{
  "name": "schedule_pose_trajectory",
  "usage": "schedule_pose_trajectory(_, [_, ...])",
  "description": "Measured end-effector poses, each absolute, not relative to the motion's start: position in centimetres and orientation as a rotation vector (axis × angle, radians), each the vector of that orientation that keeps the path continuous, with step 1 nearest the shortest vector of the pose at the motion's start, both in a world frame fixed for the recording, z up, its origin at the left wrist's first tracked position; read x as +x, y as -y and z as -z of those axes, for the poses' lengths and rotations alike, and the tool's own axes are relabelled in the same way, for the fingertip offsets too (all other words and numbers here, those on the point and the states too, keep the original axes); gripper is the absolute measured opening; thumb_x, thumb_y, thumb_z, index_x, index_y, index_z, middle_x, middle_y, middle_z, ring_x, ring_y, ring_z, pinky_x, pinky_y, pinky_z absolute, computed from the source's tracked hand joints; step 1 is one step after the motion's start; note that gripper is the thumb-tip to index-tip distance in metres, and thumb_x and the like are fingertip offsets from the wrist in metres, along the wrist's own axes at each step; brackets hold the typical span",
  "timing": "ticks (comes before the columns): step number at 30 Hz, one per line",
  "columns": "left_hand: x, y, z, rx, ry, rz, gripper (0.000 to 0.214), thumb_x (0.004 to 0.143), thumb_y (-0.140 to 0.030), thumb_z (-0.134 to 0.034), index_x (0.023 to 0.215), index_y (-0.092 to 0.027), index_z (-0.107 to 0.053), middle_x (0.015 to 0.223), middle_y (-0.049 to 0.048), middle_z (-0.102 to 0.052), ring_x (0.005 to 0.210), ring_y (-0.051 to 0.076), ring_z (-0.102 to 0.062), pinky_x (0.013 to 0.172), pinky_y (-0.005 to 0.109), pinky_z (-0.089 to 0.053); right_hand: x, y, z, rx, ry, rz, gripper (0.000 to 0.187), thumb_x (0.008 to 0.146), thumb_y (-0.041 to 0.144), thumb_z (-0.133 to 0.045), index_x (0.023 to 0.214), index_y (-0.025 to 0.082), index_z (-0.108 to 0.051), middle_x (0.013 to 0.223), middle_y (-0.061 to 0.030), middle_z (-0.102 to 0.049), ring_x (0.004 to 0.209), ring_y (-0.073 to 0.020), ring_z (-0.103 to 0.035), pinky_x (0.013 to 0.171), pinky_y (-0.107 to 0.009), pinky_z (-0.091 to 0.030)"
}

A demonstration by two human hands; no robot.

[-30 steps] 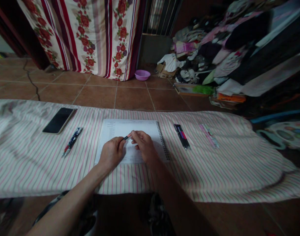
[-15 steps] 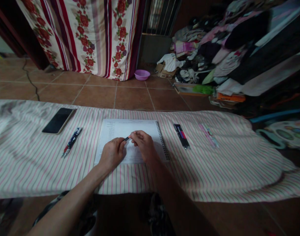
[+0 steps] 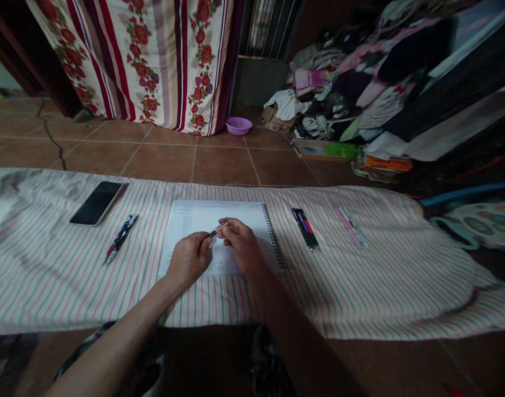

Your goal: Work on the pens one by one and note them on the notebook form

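A spiral notebook [image 3: 203,218] lies open on a pink-striped cloth [image 3: 380,264] spread over the floor. Above its page my left hand [image 3: 188,259] and my right hand [image 3: 242,245] meet, both closed on one small pen [image 3: 218,230] with a dark tip and an orange-pink body. The fingers pinch it from each end. Most of the pen is hidden by the fingers.
A black phone [image 3: 97,203] and two pens [image 3: 120,239] lie to the left on the cloth. More pens [image 3: 305,228] and a pale pink pen [image 3: 352,227] lie to the right. Beyond are tiled floor, a purple bowl [image 3: 238,125], a floral curtain and heaped clothes [image 3: 360,82].
The pen between my fingers shows a little more of its orange-pink body than before. Both hands stay over the notebook.
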State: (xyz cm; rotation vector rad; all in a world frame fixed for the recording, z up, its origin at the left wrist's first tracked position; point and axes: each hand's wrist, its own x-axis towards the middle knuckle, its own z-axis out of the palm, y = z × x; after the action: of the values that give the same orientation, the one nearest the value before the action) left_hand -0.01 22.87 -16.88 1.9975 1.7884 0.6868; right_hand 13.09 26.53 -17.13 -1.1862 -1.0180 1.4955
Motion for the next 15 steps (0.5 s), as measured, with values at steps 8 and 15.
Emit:
schedule_pose_trajectory(8, [-0.26,-22.9,17.66,2.091,-1.849,-0.696,0.024,0.087,-0.023,-0.039,0.089,-0.015,-0.062,0.079,0.0057,-0.067,0.071,0.017,-0.061,0.063,0.026,-0.042,12.92,-26.29,16.67,-1.164,0.88,-1.573,0.032,0.064,0.032,-0.067,0.091,0.018,-0.057,0.074,-0.0002,-0.064,0.066,-0.0105,-0.059,0.056,-0.021,-0.044])
schedule_pose_trajectory(15, [-0.19,-22.87,17.69,2.168,-1.861,-0.616,0.026,0.089,-0.024,-0.036,0.093,-0.014,-0.06,0.082,0.0064,-0.064,0.074,0.018,-0.061,0.064,0.026,-0.043,12.92,-26.23,16.78,-1.287,1.014,-1.513,0.03,0.066,0.043,-0.064,0.07,0.015,-0.059,0.066,-0.0004,-0.06,0.055,-0.0088,-0.054,0.05,-0.021,-0.041])
